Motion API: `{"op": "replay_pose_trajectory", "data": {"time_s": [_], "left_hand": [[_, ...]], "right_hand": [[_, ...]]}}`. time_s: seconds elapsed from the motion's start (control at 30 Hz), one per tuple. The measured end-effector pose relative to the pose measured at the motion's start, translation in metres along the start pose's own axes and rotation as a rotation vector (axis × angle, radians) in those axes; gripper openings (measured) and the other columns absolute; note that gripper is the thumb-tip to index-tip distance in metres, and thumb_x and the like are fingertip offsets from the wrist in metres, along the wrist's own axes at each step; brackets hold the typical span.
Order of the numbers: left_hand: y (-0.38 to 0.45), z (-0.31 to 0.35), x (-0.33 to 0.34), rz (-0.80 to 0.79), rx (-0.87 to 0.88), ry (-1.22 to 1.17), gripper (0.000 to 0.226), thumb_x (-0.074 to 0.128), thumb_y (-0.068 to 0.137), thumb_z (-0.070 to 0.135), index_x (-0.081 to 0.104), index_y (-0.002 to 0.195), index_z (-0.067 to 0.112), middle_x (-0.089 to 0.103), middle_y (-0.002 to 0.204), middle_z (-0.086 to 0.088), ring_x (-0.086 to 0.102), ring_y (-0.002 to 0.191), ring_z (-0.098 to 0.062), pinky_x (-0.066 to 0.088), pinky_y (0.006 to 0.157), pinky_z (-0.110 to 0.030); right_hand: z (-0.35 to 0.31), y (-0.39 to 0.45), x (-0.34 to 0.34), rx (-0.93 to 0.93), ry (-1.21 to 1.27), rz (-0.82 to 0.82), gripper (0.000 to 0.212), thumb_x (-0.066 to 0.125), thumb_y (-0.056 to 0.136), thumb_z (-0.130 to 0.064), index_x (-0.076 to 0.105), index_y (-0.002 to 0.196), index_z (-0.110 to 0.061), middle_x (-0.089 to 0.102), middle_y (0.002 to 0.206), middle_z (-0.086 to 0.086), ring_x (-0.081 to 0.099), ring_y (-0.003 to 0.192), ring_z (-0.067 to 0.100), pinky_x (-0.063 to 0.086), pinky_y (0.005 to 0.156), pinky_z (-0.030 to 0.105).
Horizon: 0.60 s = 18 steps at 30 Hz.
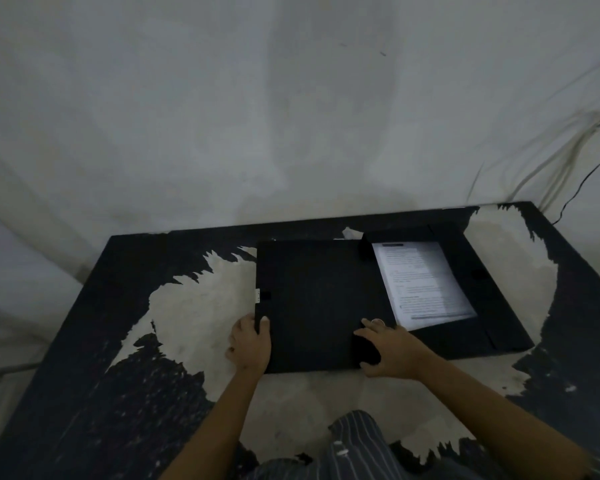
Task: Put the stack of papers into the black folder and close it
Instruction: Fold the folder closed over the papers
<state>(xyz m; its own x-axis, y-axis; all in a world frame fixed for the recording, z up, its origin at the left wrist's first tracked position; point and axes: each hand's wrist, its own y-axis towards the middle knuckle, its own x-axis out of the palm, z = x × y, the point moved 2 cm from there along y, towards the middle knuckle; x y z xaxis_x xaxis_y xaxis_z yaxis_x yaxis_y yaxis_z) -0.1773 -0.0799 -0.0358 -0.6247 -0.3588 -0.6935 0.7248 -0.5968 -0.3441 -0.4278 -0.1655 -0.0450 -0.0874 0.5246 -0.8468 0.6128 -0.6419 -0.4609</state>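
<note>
Papers (pixel 426 282) sit in the right half of the black folder (pixel 492 306). The left hand (pixel 252 344) pinches the near corner of the cover (pixel 312 299), likely to swing it shut; the right hand (pixel 392 348), fingers spread, steadies it.

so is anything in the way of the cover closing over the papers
Nothing visible lies on the stack of papers or between it and the cover. The right hand sits on the cover's near edge by the fold; the left hand grips its near left corner.

I see open desk (pixel 194 306) left of and nearer than the black folder (pixel 312 299), while the wall (pixel 291 133) rises close behind it.
</note>
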Motion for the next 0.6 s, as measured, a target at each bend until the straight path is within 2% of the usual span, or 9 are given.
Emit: {"op": "replay_pose_trajectory", "data": {"time_s": [0.1,0.23,0.3,0.37,0.43,0.53,0.6], "left_hand": [[-0.011,0.019,-0.012,-0.011,0.048,-0.091,0.041,0.037,0.099,0.030,0.040,0.138,0.017,0.051,0.140,-0.009,0.046,0.128,-0.028,0.020,0.117,-0.049],[-0.034,0.051,-0.023,-0.024,0.256,-0.187,0.038,0.033,0.100,0.015,0.037,0.138,0.018,0.059,0.116,-0.007,0.055,0.117,-0.028,0.032,0.113,-0.053],[-0.051,0.076,-0.023,-0.072,0.331,-0.254,0.040,0.033,0.100,0.016,0.034,0.140,0.019,0.056,0.127,-0.007,0.051,0.123,-0.024,0.034,0.113,-0.050],[-0.070,0.104,-0.018,-0.141,0.439,-0.316,0.040,0.032,0.101,0.018,0.035,0.141,0.020,0.052,0.137,-0.005,0.051,0.124,-0.021,0.039,0.111,-0.047],[-0.090,0.131,-0.010,-0.210,0.538,-0.324,0.037,0.033,0.101,0.022,0.036,0.137,0.027,0.056,0.134,0.000,0.056,0.116,-0.017,0.045,0.107,-0.044],[-0.118,0.164,0.010,-0.371,0.649,-0.290,0.035,0.035,0.099,0.034,0.033,0.133,0.043,0.054,0.125,0.016,0.053,0.122,-0.014,0.031,0.114,-0.053],[-0.132,0.180,0.028,-0.452,0.731,-0.253,0.041,0.036,0.097,0.041,0.031,0.138,0.041,0.049,0.133,0.018,0.043,0.129,-0.006,0.020,0.119,-0.053]], "right_hand": [[-0.009,-0.003,-0.015,0.032,0.260,0.101,0.061,0.052,0.086,-0.057,0.046,0.138,-0.027,0.044,0.148,-0.002,0.038,0.138,0.016,0.027,0.117,0.042],[-0.033,-0.007,-0.054,-0.003,0.568,0.322,0.052,0.049,0.091,-0.053,0.048,0.137,-0.027,0.051,0.143,-0.005,0.046,0.131,0.009,0.035,0.108,0.025],[-0.046,-0.010,-0.079,-0.028,0.733,0.448,0.052,0.048,0.092,-0.051,0.047,0.138,-0.026,0.052,0.142,-0.004,0.047,0.129,0.008,0.035,0.101,0.019],[-0.054,-0.014,-0.105,-0.024,0.869,0.564,0.052,0.050,0.093,-0.049,0.046,0.139,-0.025,0.053,0.142,-0.002,0.048,0.129,0.009,0.037,0.102,0.021],[-0.053,-0.019,-0.130,-0.009,1.016,0.642,0.052,0.055,0.092,-0.044,0.047,0.139,-0.023,0.056,0.139,0.001,0.053,0.127,0.013,0.042,0.106,0.028],[-0.034,-0.030,-0.160,0.038,1.177,0.683,0.048,0.061,0.091,-0.031,0.049,0.136,-0.022,0.063,0.129,0.005,0.059,0.118,0.016,0.048,0.102,0.034],[-0.010,-0.040,-0.176,0.097,1.155,0.705,0.045,0.062,0.090,-0.023,0.052,0.134,-0.019,0.064,0.126,0.007,0.060,0.116,0.019,0.050,0.102,0.040]]}}
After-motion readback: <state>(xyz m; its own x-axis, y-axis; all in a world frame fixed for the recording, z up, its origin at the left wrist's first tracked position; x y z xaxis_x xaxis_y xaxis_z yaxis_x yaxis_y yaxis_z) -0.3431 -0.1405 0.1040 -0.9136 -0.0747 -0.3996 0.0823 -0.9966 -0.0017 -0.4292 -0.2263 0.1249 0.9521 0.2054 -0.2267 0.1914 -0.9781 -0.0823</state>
